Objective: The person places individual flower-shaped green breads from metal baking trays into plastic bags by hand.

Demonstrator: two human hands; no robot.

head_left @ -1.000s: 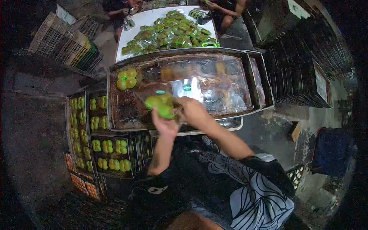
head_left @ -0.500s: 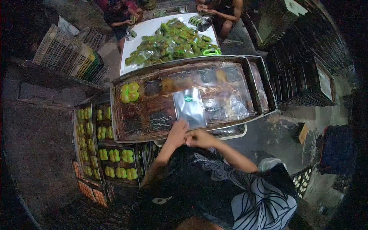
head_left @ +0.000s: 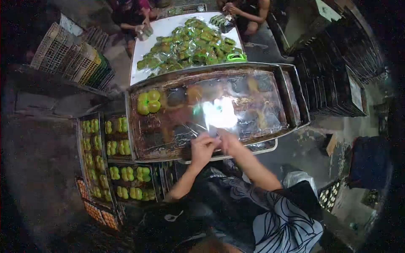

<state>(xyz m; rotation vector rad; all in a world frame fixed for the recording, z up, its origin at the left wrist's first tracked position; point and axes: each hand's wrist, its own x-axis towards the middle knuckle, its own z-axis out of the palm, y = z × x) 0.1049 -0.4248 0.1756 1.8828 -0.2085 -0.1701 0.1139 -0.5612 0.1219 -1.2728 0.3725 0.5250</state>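
Note:
A clear plastic bag [head_left: 219, 113] with a green printed mark lies over the worn brown baking tray [head_left: 168, 152], shining with glare. My left hand [head_left: 202, 148] pinches the near end of the bag, fingers closed. Close against it, my right hand [head_left: 230, 142] is smeared by motion at the bag's mouth, so its fingers cannot be made out. At the tray's left end sits one green, four-lobed bread bun [head_left: 149, 102], apart from both hands.
Beyond the tray, a white table [head_left: 141, 48] bears a heap of bagged green buns [head_left: 192, 42]. Two people's hands [head_left: 144, 30] work at its far side. Trays of green buns [head_left: 128, 173] stand at lower left, crates [head_left: 67, 52] at upper left, stacked dark trays [head_left: 325, 84] at right.
The bag has shifted from lying flat to being gathered at its near end, with stronger glare. My right hand has moved up beside my left. The view has shifted slightly.

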